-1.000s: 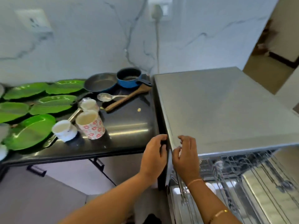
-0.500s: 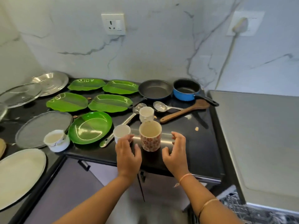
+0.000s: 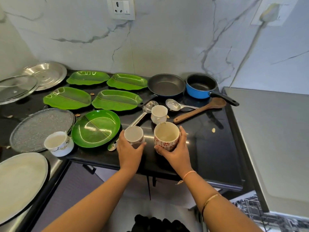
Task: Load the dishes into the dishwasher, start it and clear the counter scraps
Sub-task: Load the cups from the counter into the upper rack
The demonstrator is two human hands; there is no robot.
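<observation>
On the black counter (image 3: pixel 209 148) my left hand (image 3: pixel 129 152) wraps around a small white cup (image 3: pixel 133 135). My right hand (image 3: pixel 175 151) grips a red-flowered mug (image 3: pixel 166 135) from its right side. Both cups stand upright on the counter. Behind them is another white cup (image 3: pixel 158 113), and a white bowl-like cup (image 3: pixel 58 143) stands at the left. The steel dishwasher top (image 3: pixel 275 139) is on the right, with its wire rack (image 3: pixel 250 206) showing at the lower right.
Several green leaf-shaped plates (image 3: pixel 115 99) and a round green plate (image 3: pixel 96 128) lie behind. A dark frying pan (image 3: pixel 166 84), blue saucepan (image 3: pixel 199 87), wooden spatula (image 3: pixel 200 109), two steel ladles (image 3: pixel 177 105), steel and glass plates (image 3: pixel 45 75) and small scraps (image 3: pixel 213 130) share the counter.
My hands left the dishwasher's edge and came to the counter. They have now closed around the white cup and the flowered mug.
</observation>
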